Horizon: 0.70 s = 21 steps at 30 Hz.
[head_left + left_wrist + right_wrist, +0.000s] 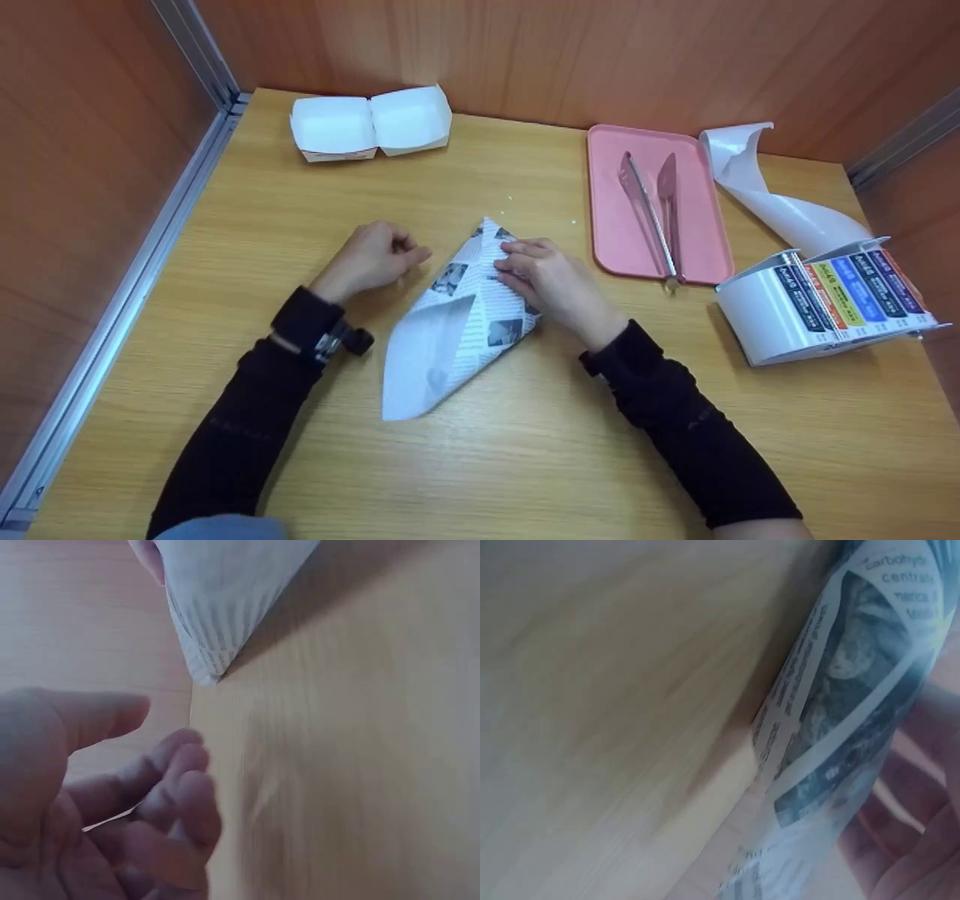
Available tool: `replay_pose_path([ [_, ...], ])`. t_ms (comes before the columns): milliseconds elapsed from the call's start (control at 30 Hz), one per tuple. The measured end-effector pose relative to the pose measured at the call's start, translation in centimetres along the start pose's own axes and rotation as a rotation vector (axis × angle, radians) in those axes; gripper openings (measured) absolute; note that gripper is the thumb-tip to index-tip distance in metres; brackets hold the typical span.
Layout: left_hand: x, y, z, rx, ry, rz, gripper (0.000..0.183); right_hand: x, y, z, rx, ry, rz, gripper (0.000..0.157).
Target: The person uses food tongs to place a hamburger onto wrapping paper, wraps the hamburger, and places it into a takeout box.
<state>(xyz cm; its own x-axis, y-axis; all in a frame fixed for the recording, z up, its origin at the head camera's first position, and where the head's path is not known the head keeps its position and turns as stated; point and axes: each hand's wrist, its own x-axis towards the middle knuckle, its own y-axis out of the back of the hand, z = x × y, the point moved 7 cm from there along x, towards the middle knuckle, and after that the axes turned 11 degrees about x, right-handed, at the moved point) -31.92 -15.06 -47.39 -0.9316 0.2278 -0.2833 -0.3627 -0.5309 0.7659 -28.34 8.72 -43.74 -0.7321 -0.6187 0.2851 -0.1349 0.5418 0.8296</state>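
Observation:
A sheet of newsprint-patterned wrapping paper (480,315), folded into a pointed cone-like shape, lies at the middle of the table with its plain white inside showing at the near left. My right hand (551,289) grips its right side, fingers over the printed face near the far tip. In the right wrist view the printed paper (855,690) partly hides that hand's fingers (907,795). My left hand (375,259) is left of the paper, apart from it, fingers loosely curled with nothing in them. The left wrist view shows a gap between its fingers (196,799) and the paper (232,600).
An open white paper box (337,124) stands at the back left. Tongs (649,210) and a spatula-like utensil (667,184) lie on a pink tray (611,247) at right. Beside it stand a white holder with colored labels (765,315) and a curled white sheet (795,214).

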Motion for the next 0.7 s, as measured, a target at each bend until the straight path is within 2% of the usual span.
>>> replay_pose_path([
  [200,-4.5,-0.7,-2.2,0.115,0.024,-0.083,0.039,0.0,-0.1,-0.1,-0.077,-0.061,0.041,0.023],
  [300,-6.2,-1.3,-2.9,0.108,0.033,-0.146,0.041,0.0,-0.2,-0.1,-0.09,-0.071,0.046,0.023],
  [433,-7.9,-2.5,-2.9,0.065,-0.037,-0.209,0.035,0.0,-0.2,-0.2,-0.088,-0.073,0.05,0.022],
  [500,-8.6,-3.1,-2.6,0.04,-0.081,-0.207,0.028,0.0,-0.3,-0.2,-0.09,-0.073,0.051,0.022],
  [600,-9.5,-3.6,-2.3,-0.019,-0.135,-0.161,0.017,-0.1,-0.3,-0.2,-0.095,-0.072,0.053,0.021],
  [700,-10.1,-3.7,-2.5,-0.106,-0.183,-0.14,0.025,-0.1,-0.3,-0.2,-0.096,-0.07,0.058,0.021],
])
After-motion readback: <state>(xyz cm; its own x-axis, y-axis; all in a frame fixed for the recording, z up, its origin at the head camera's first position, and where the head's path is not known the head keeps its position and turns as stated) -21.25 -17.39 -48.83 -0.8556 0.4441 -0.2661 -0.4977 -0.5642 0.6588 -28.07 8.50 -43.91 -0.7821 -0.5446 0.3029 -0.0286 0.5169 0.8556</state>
